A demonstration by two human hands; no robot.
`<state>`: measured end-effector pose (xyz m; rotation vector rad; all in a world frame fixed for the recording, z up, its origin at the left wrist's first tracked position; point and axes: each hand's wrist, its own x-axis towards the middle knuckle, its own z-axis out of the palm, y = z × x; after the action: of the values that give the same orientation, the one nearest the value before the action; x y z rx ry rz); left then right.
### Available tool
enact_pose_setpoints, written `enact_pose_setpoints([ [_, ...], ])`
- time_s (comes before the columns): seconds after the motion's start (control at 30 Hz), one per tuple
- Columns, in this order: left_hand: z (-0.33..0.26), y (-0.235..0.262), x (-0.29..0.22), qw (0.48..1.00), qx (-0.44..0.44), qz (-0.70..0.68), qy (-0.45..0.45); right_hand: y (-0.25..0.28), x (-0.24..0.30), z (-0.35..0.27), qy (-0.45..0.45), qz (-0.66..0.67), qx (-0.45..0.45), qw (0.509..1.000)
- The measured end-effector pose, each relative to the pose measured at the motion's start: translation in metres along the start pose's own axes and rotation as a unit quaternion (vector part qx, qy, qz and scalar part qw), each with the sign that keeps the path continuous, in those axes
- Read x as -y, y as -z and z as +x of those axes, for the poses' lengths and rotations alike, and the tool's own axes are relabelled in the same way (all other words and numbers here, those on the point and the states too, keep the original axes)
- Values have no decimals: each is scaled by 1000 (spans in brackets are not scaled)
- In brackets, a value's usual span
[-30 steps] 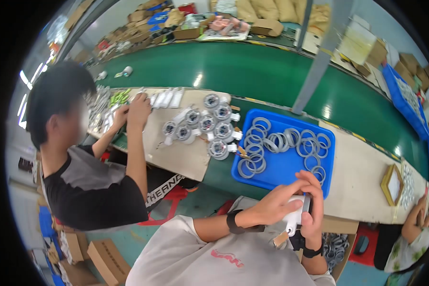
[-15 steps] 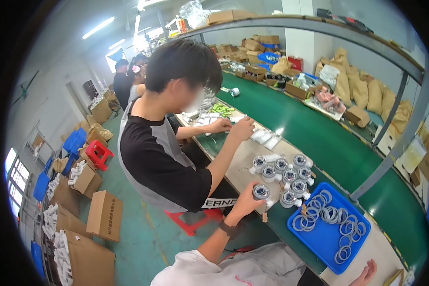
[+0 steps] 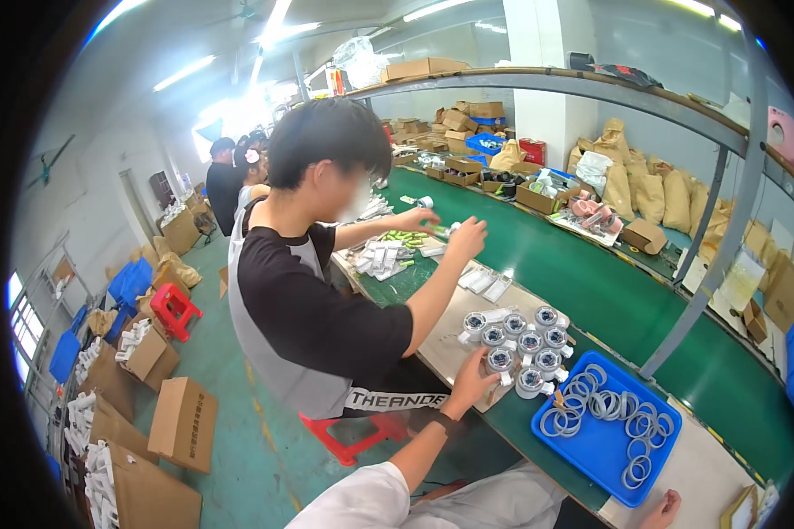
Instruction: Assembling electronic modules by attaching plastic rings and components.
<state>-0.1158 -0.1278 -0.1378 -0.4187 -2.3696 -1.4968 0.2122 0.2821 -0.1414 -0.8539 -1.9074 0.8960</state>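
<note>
At the near-left edge of a cluster of similar pieces, my left hand has its fingers and thumb around the side of a round grey-and-white housing with a dark glossy centre. That piece stands on the table beside the others, its white stub pointing right. Several more round housings sit close together beyond it. To their right lies a blue tray holding loose grey rings. My right hand is low at the frame's edge, right of the tray, fingers loosely apart and holding nothing visible.
A co-worker sits left of the bench, handling a small white-and-green part. White pieces lie before them. A green conveyor belt runs behind the table, under a metal shelf frame. A red stool and cartons stand left.
My left hand has moved the held housing away from me, up against the cluster. My right hand has shifted slightly left and down. The co-worker's hands have lifted a part, and the view has tilted up.
</note>
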Motion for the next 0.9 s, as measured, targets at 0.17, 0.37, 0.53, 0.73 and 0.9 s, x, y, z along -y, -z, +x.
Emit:
enact_pose_setpoints([
  [0.17, -13, -5, -8, 986, -103, 89, -96, 0, -7, -4, 0, -6, -32, 999],
  [0.37, -18, -7, -2, 982, -141, 80, -101, 2, 11, -8, 30, 0, -45, 999],
  [0.53, -15, -10, -4, 979, -146, 98, -101, 2, -12, -6, 117, 41, -30, 992],
  [0.73, -30, -11, -3, 978, -184, 84, -42, 1, 10, -8, 55, 57, -26, 996],
  [0.9, -63, -19, -38, 974, -176, 85, -117, 10, -31, 0, 29, 60, -4, 998],
])
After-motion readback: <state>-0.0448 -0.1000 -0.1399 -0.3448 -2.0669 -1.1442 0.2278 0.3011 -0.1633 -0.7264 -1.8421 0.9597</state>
